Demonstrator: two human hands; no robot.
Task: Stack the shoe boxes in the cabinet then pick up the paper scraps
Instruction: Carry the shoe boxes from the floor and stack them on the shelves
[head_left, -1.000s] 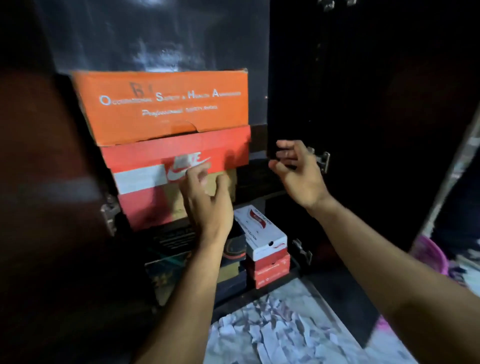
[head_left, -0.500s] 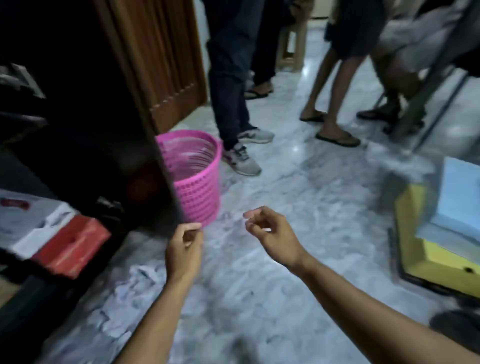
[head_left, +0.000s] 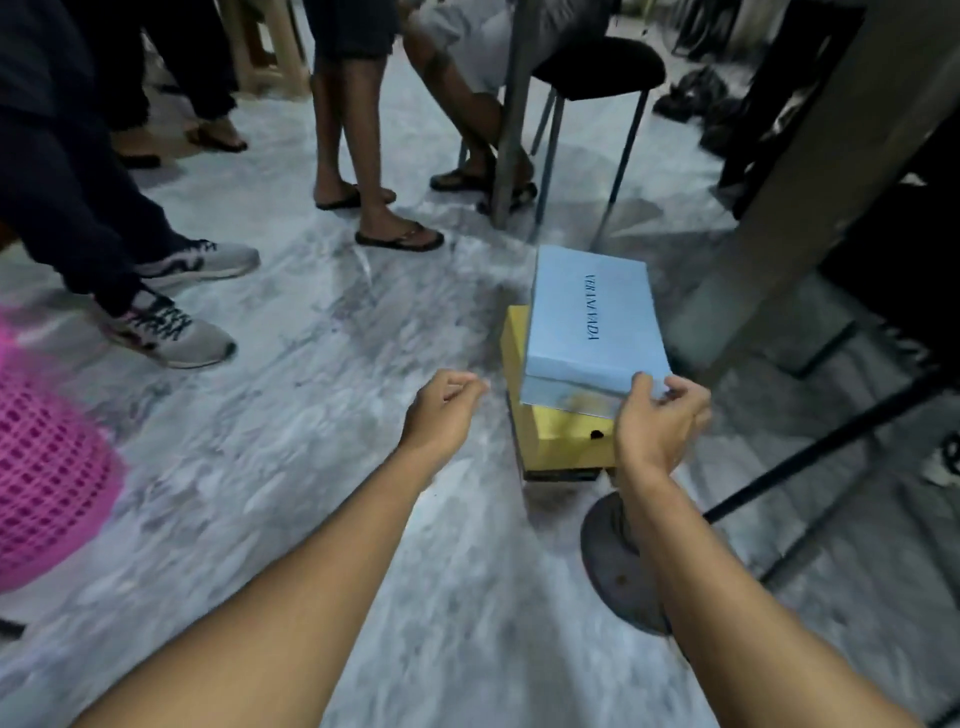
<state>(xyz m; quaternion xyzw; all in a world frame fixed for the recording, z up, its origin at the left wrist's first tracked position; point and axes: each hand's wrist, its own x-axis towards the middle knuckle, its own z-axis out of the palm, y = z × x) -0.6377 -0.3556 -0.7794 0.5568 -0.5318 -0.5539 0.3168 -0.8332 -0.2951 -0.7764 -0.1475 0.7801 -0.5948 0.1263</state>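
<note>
Step in hand, judged: stacking phase, next shoe box being collected; paper scraps not yet addressed and none are seen in this view.

Pale blue shoe box (head_left: 592, 317) is used as landmark. It is stacked on a yellow box (head_left: 558, 441), which appears to sit on a darker box at floor level; only a thin dark edge of that one is shown. The cabinet is not in view.

Right hand (head_left: 657, 423) is placed at the near right corner of the blue box, fingers curled over the lid edge, thumb on the near face. Grip is taken as made, though the frame is blurred there. Left hand (head_left: 441, 410) is held just left of the blue box's near end, apart from it, fingers loosely curled, nothing held.

Next move, judged: left hand is to be brought to the near left corner so the blue box is lifted two-handed and level. The lid looks slightly proud at the near edge; it could be pulled off if only the lid is gripped, so the base should be caught too.

Beyond the blue box: a black stool (head_left: 597, 67) and bystanders' legs. Far left of it: a pink basket (head_left: 47, 467). Marble floor (head_left: 311, 467) underneath.
</note>
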